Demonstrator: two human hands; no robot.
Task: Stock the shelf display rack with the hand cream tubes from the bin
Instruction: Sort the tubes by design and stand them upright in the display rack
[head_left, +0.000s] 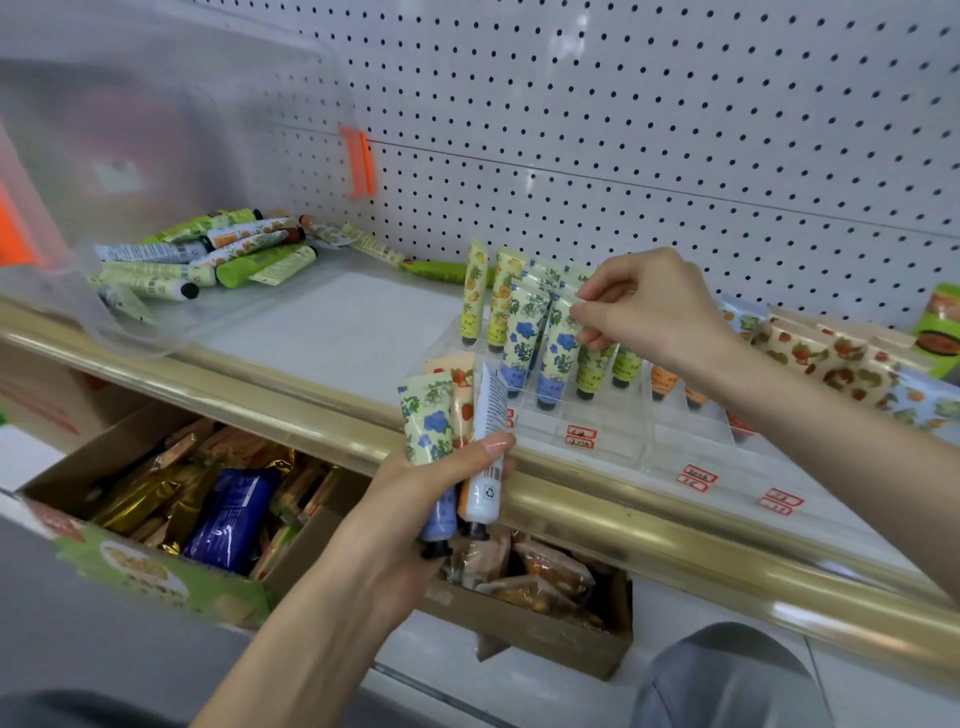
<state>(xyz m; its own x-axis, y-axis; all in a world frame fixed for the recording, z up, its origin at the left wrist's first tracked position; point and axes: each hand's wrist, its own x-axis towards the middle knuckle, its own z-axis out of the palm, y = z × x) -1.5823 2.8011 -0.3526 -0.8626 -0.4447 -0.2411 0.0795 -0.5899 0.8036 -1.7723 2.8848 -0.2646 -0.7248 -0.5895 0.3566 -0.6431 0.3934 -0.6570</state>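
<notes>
Both forearms were bare, no sleeves reaching into view, and the left hand and right hand wore no gloves or rings (nails short, unpainted). Grey-blue trouser fabric covered a knee below.

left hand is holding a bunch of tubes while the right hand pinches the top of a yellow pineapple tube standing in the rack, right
Not quite. In the head view the right hand pinches the top of a blue-flower tube standing in the rack, not a yellow pineapple one; the pineapple tubes stand untouched further back. The left hand does hold a bunch of tubes.
</notes>
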